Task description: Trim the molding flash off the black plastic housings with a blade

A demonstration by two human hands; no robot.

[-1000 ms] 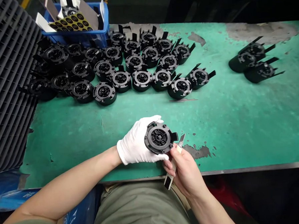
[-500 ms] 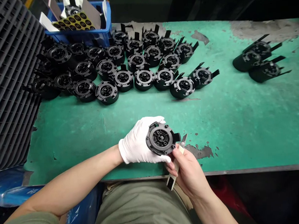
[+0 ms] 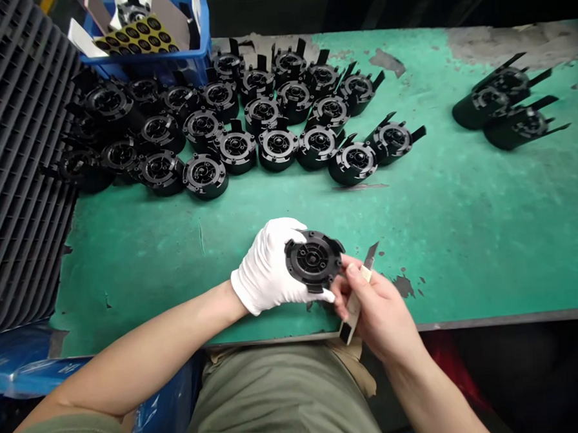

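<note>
Over the near side of the green workbench (image 3: 279, 207), the white-gloved left hand (image 3: 270, 269) holds a round black part (image 3: 314, 259), its fingers curled around the rim and the part's ribbed face turned up. Just to the right, the bare right hand (image 3: 385, 308) has its fingers closed on a pale utility knife (image 3: 353, 316), blade bared and pointing away from the body, with the fingertips by the part's edge, though whether they touch it is hard to tell. Farther back stand rows of similar black parts (image 3: 278, 146) before a blue bin (image 3: 165, 66), with three others (image 3: 510, 130) well apart at right.
</note>
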